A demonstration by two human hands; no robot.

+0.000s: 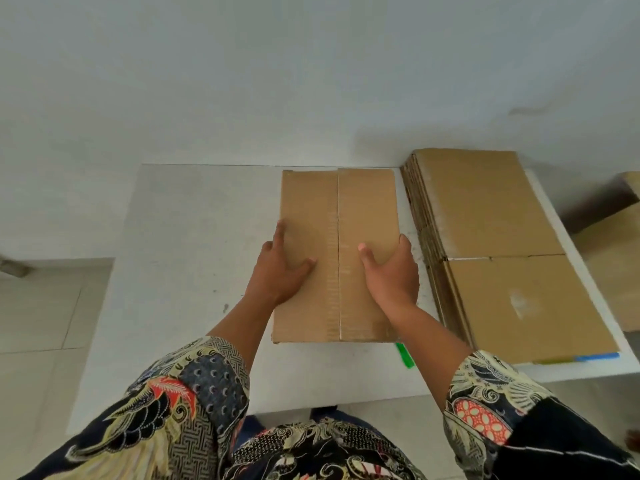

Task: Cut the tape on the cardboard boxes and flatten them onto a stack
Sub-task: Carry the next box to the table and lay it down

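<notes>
Box (337, 254) lies on the worktop (180, 237), long axis running away from the person, stack (491, 244) just right; left hand (277, 268) and right hand (391, 271) clasp its sides, right nearer the stack.

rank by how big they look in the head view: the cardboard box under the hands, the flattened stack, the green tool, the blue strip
1. flattened stack
2. cardboard box
3. and 4. green tool and blue strip: both small and partly hidden, too close to rank.

Box (363, 209) – matt brown cardboard; table (180, 244) – matt white.
</notes>
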